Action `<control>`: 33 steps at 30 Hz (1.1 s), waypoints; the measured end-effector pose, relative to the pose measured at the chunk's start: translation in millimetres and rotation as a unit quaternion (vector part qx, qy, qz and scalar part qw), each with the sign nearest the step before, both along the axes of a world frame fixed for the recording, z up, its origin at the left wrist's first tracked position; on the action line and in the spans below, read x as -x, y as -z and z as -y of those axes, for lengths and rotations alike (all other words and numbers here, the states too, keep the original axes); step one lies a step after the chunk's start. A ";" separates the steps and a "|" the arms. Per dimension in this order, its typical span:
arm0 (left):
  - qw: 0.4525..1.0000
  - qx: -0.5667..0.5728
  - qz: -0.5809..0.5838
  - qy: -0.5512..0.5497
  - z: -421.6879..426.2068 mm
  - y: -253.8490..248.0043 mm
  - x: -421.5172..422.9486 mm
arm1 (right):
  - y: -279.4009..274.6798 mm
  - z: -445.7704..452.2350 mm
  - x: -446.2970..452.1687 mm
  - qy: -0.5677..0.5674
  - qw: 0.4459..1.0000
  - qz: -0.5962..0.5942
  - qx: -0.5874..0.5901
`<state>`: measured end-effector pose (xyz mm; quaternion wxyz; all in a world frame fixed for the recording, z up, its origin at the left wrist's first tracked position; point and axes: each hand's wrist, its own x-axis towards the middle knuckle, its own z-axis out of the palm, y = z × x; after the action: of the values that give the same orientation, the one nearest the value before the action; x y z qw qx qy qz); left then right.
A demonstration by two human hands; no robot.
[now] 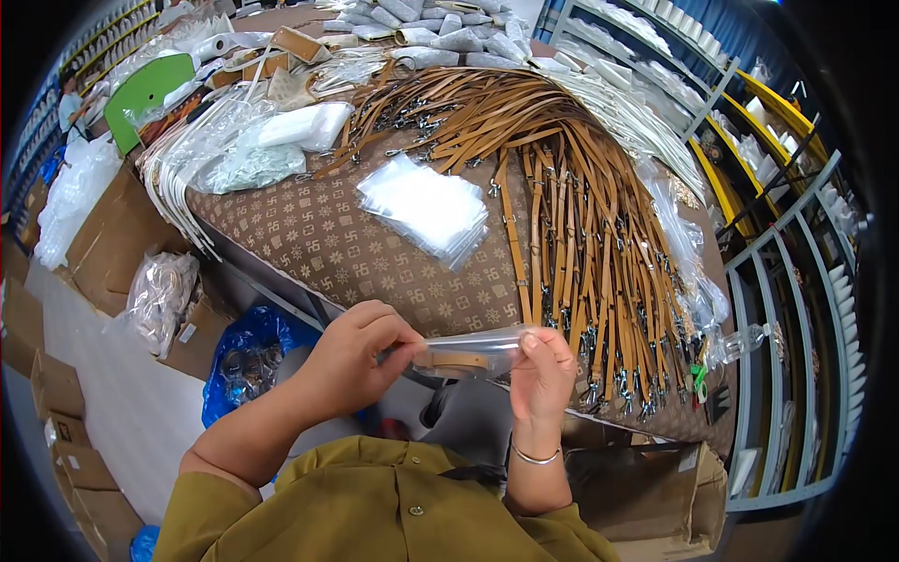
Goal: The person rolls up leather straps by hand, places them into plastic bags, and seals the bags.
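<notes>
Between my hands, just in front of the table edge, a clear plastic bag is stretched out sideways. Inside it lies a tan strap, coiled or folded; its full shape is hidden. My left hand pinches the bag's left end between thumb and fingers. At the opposite end, my right hand grips the upper corner with thumb and forefinger. A stack of flat clear bags lies on the patterned tablecloth beyond my hands. To its right, many tan leather straps with metal clips hang over the table edge.
White straps drape over the table's left end. Grey wrapped bundles are piled at the back. A blue bag and cardboard boxes stand at left; an open carton sits at lower right, beside metal shelving.
</notes>
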<state>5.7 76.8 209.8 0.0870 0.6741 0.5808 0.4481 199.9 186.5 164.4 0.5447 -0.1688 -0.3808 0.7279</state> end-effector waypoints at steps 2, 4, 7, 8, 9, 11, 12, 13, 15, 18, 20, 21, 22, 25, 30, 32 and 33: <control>1.000 -0.009 -0.030 -0.005 1.6 0.5 1.1 | -0.2 -0.8 -1.3 -0.017 1.000 -0.014 0.015; 1.000 -0.019 0.001 -0.004 1.3 3.9 0.7 | -0.1 -1.6 -2.2 -0.036 0.999 -0.013 0.015; 0.998 -0.037 0.059 -0.001 -1.6 15.8 -1.3 | -0.2 -2.0 -4.8 -0.072 0.997 -0.015 0.015; 0.987 -0.008 0.160 0.017 -1.8 24.2 -3.6 | -1.8 -1.4 -7.4 -0.089 0.996 0.018 0.003; 0.965 0.021 0.260 0.034 -1.7 31.8 -6.3 | -4.3 -0.5 -9.7 -0.106 0.993 0.051 -0.008; 0.931 0.048 0.358 0.048 -0.9 33.6 -8.9 | -13.7 3.4 -8.9 -0.125 0.988 0.085 -0.020; 0.932 0.066 0.352 0.055 0.0 29.5 -10.3 | -23.9 6.7 -6.5 -0.103 0.964 0.201 -0.141; 0.933 0.085 0.345 0.065 0.9 25.7 -11.9 | -33.2 9.7 -4.1 -0.077 0.911 0.312 -0.258; 0.931 0.110 0.339 0.079 1.6 26.3 -15.0 | -35.7 13.6 -0.8 -0.046 0.833 0.416 -0.361; 0.953 0.092 0.273 0.094 -1.0 30.6 -15.6 | -31.9 16.8 7.8 -0.091 0.835 0.411 -0.356; 0.936 0.103 0.317 0.110 -2.1 30.8 -14.8 | -25.3 17.9 8.0 -0.097 0.853 0.401 -0.320; 0.917 0.114 0.361 0.126 -2.5 31.0 -14.4 | -21.4 19.0 7.9 -0.101 0.870 0.392 -0.283; 0.895 0.125 0.404 0.143 -2.1 31.7 -13.9 | -19.3 19.9 8.5 -0.106 0.885 0.382 -0.245; 0.894 0.139 0.408 0.122 -2.9 38.0 -11.9 | -21.5 21.8 11.4 -0.116 0.889 0.369 -0.245; 0.891 0.156 0.414 0.105 -3.2 39.6 -13.7 | -22.4 25.0 15.9 -0.099 0.876 0.382 -0.278; 0.893 0.153 0.411 0.104 -3.0 40.0 -14.4 | -21.1 27.2 18.0 -0.079 0.868 0.388 -0.299; 0.895 0.150 0.406 0.103 -2.8 40.2 -14.4 | -20.3 28.0 19.2 -0.060 0.859 0.394 -0.321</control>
<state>20.2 79.6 169.7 0.4613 0.4683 0.4822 0.5791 180.8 158.5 184.7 0.3288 -0.2342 -0.7853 0.4695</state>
